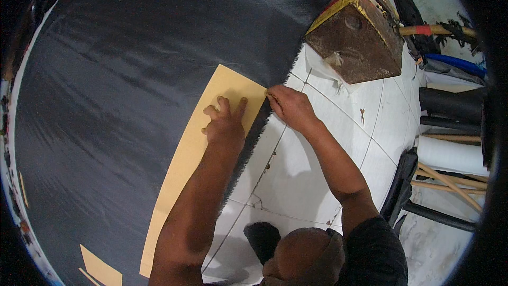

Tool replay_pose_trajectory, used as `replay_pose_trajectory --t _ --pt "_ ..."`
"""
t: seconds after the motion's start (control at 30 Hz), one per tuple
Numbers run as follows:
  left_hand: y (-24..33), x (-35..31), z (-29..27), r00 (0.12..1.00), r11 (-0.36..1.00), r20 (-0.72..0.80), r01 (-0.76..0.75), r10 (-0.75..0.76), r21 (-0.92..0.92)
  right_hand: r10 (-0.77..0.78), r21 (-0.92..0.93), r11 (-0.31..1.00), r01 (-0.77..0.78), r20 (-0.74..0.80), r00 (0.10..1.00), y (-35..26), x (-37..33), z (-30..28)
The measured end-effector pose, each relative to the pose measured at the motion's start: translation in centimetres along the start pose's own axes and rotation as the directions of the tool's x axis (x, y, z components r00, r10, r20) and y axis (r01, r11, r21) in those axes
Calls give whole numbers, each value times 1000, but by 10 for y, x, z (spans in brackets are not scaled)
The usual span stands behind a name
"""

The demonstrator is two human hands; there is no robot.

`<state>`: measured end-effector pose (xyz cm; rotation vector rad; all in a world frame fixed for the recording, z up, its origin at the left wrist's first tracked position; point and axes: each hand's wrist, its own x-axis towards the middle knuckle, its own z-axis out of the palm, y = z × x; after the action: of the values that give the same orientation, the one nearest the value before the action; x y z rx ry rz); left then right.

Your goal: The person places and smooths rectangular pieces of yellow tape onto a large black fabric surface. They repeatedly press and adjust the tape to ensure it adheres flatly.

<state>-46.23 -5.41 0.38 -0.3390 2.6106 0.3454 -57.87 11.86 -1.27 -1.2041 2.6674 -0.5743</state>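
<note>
A long yellow card piece (pixel 182 169) with a straight top end and a slightly curved left edge lies on dark grey fabric (pixel 116 100). My left hand (pixel 225 124) rests on its upper part, fingers spread and pressing down, with nothing gripped. At the card's top right corner my right hand (pixel 292 106) is closed, thumb and forefinger pinched on that corner just over the fabric's edge. My left forearm hides part of the card's lower right side. The frayed fabric edge runs down diagonally beside both hands.
A heavy brown block with yellow and red sides (pixel 355 39) sits at the fabric's edge, upper right. White tiles (pixel 296 169) show beside the fabric. Rolls of material (pixel 452 154) and wooden sticks lie at the right. Smaller yellow card pieces (pixel 100 266) are at lower left.
</note>
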Motion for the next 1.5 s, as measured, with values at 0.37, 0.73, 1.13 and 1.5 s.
replay_pose_trajectory --t 0.37,0.73,1.13,1.5 --pt "-1 0 1 1000 1000 -11 14 -14 -16 84 147 986 -81 -17 996 -15 -13 9" --pt "-8 -8 5 992 997 -123 -11 1 -78 62 266 960 -85 93 994 -31 -27 6" --pt "-88 -251 133 860 891 -244 411 -449 -193 -393 216 885 412 -127 911 -122 -81 81" --pt "-184 -232 159 673 813 -468 395 -573 -427 -506 52 861 506 -20 862 -168 7 125"
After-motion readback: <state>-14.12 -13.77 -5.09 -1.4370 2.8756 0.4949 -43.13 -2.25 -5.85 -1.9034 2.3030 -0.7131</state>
